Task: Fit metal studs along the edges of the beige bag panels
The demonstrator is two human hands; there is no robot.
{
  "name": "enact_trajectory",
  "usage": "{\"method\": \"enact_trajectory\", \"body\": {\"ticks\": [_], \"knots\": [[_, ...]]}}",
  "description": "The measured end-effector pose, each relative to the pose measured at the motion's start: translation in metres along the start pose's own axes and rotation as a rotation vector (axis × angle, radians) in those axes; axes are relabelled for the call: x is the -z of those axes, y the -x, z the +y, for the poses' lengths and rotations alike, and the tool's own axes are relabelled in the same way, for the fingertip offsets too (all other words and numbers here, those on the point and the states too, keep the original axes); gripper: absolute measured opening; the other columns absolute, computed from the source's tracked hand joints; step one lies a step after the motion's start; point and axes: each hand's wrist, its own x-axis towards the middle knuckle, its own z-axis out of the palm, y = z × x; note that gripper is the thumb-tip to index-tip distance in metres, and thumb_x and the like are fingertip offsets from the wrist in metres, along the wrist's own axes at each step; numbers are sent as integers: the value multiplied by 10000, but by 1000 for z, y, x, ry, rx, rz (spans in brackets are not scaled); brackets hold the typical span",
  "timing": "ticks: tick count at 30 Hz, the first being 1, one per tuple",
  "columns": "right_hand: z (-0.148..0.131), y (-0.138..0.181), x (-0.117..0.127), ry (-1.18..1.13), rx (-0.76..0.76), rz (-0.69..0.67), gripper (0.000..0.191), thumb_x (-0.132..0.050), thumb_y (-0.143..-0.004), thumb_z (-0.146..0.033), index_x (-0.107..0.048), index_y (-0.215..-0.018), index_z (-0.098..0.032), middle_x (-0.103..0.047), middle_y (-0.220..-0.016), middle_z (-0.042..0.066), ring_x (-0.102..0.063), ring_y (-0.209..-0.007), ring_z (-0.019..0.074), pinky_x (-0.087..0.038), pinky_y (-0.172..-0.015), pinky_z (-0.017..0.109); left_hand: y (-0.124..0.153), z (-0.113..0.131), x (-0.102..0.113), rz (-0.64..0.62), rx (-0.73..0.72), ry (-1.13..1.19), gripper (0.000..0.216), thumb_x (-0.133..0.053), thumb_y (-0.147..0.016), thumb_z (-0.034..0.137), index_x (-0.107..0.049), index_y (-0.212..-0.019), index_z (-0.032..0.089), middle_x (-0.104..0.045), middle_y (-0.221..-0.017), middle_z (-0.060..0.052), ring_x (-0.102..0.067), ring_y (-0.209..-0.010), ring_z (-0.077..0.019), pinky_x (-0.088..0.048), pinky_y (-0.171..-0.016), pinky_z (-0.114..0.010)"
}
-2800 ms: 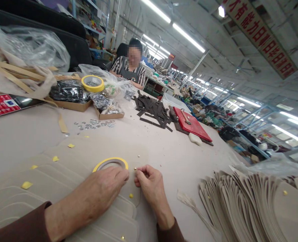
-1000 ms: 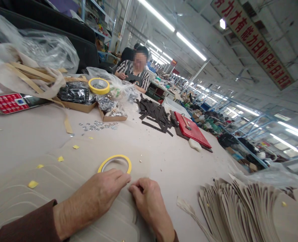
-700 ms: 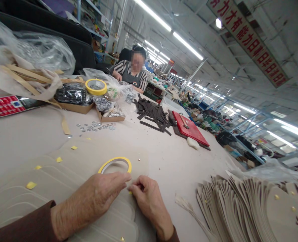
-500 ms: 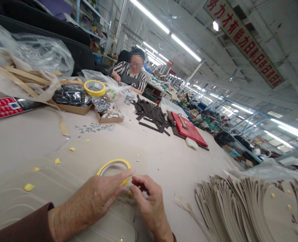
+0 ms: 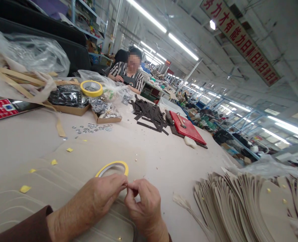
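Observation:
My left hand (image 5: 98,198) is closed, its thumb and fingertips pinched together over the near side of a roll of yellow tape (image 5: 124,164). Whether it grips the roll is hidden. My right hand (image 5: 146,205) is also in a pinch, its fingertips meeting those of the left. What lies between them is too small to make out. Below both hands, beige flat pieces (image 5: 63,181) lie overlapped in a fan. Small yellow tape bits (image 5: 25,189) dot them, and a gold stud (image 5: 119,238) shows near the bottom edge.
A thick stack of beige pieces (image 5: 229,205) stands at right. Farther back are dark strips (image 5: 150,114), a red pad (image 5: 186,127) with a hammer (image 5: 181,121), scattered metal rings (image 5: 89,127), and another tape roll (image 5: 91,93) on boxed parts. A person (image 5: 128,72) sits across the table.
My hands have come together: the fingertips, slightly apart before, now touch. The right fingers have closed into a pinch. The view has shifted slightly.

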Motion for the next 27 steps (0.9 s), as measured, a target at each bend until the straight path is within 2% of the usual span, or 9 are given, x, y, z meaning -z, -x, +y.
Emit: {"method": "enact_trajectory", "body": {"ticks": [2, 6, 8, 12, 15, 17, 19, 24, 27], "knots": [[-3, -2, 0, -96, -189, -1, 214, -503, -819, -103, -705, -773, -154, -650, -608, 16, -593, -530, 114, -467, -526, 219, 0, -1, -1, 5, 15, 4, 264, -312, -1061, 150, -539, -957, 237, -564, -775, 33, -568, -670, -152, -394, -595, -273], [-13, -12, 2, -547, -972, -124, 197, -614, -725, -337, -666, -683, -152, -626, -510, 8, -539, -419, 112, -433, -428, 213, -1, -1, -1, 47, -31, -28, 264, -318, -1036, 108, -533, -919, 208, -541, -770, 15, -541, -662, -153, -389, -602, -278], [-18, -18, 3, -648, -1143, -147, 249, -643, -660, -399, -646, -673, -150, -606, -477, 1, -526, -404, 111, -419, -420, 214, -2, 0, -1, 56, -38, -44, 260, -321, -1032, 97, -527, -912, 201, -537, -770, 12, -539, -660, -151, -391, -601, -278], [-20, -26, 2, -615, -1173, -97, 270, -641, -608, -405, -658, -651, -140, -619, -493, 9, -553, -432, 113, -446, -452, 218, -3, 7, 0, 81, -23, -40, 245, -331, -1036, 87, -520, -930, 203, -525, -773, 14, -525, -667, -151, -385, -610, -285], [-3, -23, 5, -627, -1230, -27, 293, -659, -599, -432, -633, -647, -144, -593, -468, -8, -545, -404, 112, -459, -446, 223, 2, 11, -3, 133, -34, 24, 227, -334, -1058, 98, -498, -947, 209, -505, -768, 21, -502, -656, -147, -370, -608, -288], [14, -18, 10, -607, -1257, -11, 328, -687, -594, -451, -630, -663, -135, -594, -478, -15, -543, -397, 101, -464, -444, 213, 5, 8, -4, 97, -33, -9, 210, -351, -1056, 91, -491, -951, 208, -501, -772, 17, -497, -652, -161, -361, -600, -305], [29, -13, 15, -591, -1274, -95, 375, -716, -592, -464, -655, -704, -112, -615, -505, -7, -543, -397, 85, -446, -435, 187, 5, 3, -5, -20, 16, -122, 191, -398, -1029, 60, -506, -948, 196, -533, -816, -4, -528, -710, -193, -381, -629, -328], [42, -7, 15, -609, -1286, -283, 427, -716, -602, -524, -640, -667, -109, -610, -503, 0, -496, -356, 57, -376, -379, 159, -9, -6, -3, -469, 335, -299, 251, -443, -938, -37, -593, -996, 156, -601, -1031, -83, -548, -982, -308, -479, -873, -475], [39, -7, 10, -557, -1261, -324, 391, -684, -631, -509, -634, -667, -123, -602, -505, -12, -485, -349, 57, -376, -364, 162, -15, -3, -3, -513, 341, -315, 304, -404, -930, -46, -607, -1037, 153, -596, -1048, -92, -518, -973, -313, -460, -899, -516]]}}
